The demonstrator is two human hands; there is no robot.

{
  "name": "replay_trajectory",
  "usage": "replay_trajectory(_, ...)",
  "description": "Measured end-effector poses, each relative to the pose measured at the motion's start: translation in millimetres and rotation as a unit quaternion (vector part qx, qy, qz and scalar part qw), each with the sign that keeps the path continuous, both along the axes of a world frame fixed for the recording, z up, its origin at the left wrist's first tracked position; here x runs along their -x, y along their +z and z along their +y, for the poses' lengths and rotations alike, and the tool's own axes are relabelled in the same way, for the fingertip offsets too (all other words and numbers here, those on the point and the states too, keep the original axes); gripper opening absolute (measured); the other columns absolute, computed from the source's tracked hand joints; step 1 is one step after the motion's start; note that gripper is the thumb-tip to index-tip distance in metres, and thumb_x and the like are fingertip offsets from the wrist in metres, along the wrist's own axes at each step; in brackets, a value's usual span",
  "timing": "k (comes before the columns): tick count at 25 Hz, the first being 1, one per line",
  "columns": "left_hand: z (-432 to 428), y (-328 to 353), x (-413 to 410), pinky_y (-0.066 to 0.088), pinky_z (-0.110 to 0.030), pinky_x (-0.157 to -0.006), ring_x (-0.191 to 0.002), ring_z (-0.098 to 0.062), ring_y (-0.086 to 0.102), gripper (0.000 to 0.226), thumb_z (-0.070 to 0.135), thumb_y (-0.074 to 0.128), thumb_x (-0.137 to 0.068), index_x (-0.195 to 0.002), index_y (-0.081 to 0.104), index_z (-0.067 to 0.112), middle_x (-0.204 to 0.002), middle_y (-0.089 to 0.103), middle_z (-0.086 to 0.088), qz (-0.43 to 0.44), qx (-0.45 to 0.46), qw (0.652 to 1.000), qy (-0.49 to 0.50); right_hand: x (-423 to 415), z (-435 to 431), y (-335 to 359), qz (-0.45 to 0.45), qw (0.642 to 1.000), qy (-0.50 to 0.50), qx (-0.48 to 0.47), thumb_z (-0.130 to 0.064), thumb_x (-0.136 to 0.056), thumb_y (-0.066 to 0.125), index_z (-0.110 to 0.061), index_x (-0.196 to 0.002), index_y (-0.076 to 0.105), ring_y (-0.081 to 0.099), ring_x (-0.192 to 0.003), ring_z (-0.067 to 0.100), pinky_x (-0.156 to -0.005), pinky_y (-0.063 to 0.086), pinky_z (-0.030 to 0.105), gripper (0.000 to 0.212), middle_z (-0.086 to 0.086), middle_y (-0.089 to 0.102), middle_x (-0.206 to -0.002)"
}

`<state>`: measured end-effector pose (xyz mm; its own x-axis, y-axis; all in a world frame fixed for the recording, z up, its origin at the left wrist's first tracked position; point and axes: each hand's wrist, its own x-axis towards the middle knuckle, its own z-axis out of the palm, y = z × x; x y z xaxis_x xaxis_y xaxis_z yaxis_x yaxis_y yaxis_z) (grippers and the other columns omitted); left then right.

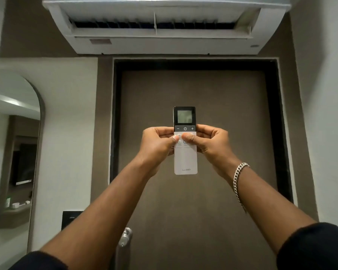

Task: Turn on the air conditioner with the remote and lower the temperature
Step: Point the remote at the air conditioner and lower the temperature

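I see the slim white plastic remote [185, 158] upright between left hand [157, 145] and right hand [213, 143], both grasping it, thumbs on buttons.

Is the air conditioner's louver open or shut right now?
Open. The air conditioner above the door has its flap swung down, exposing dark vent slats. Whether it is blowing, cannot tell.

Brown door [193, 98], arched mirror [16, 133]
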<state>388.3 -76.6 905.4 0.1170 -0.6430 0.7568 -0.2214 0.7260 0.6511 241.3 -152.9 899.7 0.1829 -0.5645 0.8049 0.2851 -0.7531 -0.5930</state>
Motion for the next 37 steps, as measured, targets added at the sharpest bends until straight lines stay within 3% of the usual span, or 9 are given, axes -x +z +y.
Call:
replay_trajectory(3,-2,4,-1,0.054,-0.017,-0.052,-0.069,-0.007,0.074,0.012,0.008,0.065,-0.084,-0.085,0.066,0.019,-0.076,0.074,0.006,0.002,0.007,1.000,-0.007,0,-2,5,0.001,1.000,0.007,0.019,-0.018,-0.069,0.083,-0.018,-0.100,0.072,0.076,-0.089,0.020,-0.071,0.061,0.029,0.033,0.005,0.079,-0.098)
replay_trajectory(11,-10,7,-4,0.055,-0.018,-0.056,-0.075,-0.009,0.074,0.010,0.013,0.067,-0.082,-0.090,0.065,0.020,-0.084,0.074,0.002,-0.008,0.009,1.000,-0.013,4,-7,8,0.010,1.000,-0.004,0.024,-0.031,-0.058,0.083,-0.007,-0.116,0.066,0.076,-0.089,0.020,-0.068,0.060,0.028,0.065,0.008,0.077,-0.104)
replay_trajectory(19,-12,7,-1,0.054,-0.017,-0.054,-0.072,-0.007,0.074,0.012,0.011,0.068,-0.082,-0.086,0.066,0.022,-0.071,0.075,0.008,-0.006,0.017,1.000,-0.010,5,-10,9,0.005,1.000,-0.003,0.021,-0.021,-0.068,0.082,-0.010,-0.113,0.067,0.076,-0.088,0.020,-0.068,0.060,0.029,0.049,0.008,0.076,-0.104)
replay_trajectory(22,-11,7,-2,0.055,-0.018,-0.056,-0.074,-0.009,0.074,0.013,0.013,0.068,-0.082,-0.095,0.066,0.018,-0.084,0.074,0.005,-0.006,0.018,1.000,0.008,3,-9,10,0.001,1.000,-0.006,0.024,-0.018,-0.069,0.082,-0.009,-0.111,0.068,0.076,-0.087,0.020,-0.066,0.060,0.027,0.045,0.008,0.076,-0.102)
replay_trajectory(25,-9,6,-2,0.057,-0.020,-0.060,-0.082,-0.013,0.073,0.029,0.014,0.069,-0.082,-0.110,0.063,0.008,-0.095,0.073,-0.002,-0.004,0.017,1.000,0.026,2,-7,9,-0.004,1.000,0.001,0.024,-0.024,-0.063,0.084,-0.007,-0.113,0.066,0.076,-0.087,0.020,-0.066,0.060,0.028,0.056,0.008,0.076,-0.102)
replay_trajectory(29,-6,5,-4,0.058,-0.021,-0.061,-0.087,-0.016,0.072,0.034,0.012,0.069,-0.081,-0.114,0.061,0.004,-0.099,0.072,-0.007,-0.003,0.016,0.999,0.042,0,-8,7,-0.003,1.000,0.012,0.015,-0.022,-0.065,0.084,-0.005,-0.115,0.066,0.076,-0.088,0.022,-0.067,0.060,0.030,0.056,0.010,0.077,-0.103)
replay_trajectory(37,2,2,-4,0.060,-0.035,-0.079,-0.098,-0.022,0.070,0.039,0.014,0.067,-0.083,-0.119,0.059,0.002,-0.110,0.070,-0.014,-0.013,0.015,0.998,0.067,-1,-4,9,0.018,1.000,0.004,0.015,-0.017,-0.070,0.082,-0.005,-0.114,0.066,0.075,-0.090,0.025,-0.073,0.061,0.036,0.049,0.011,0.077,-0.103)
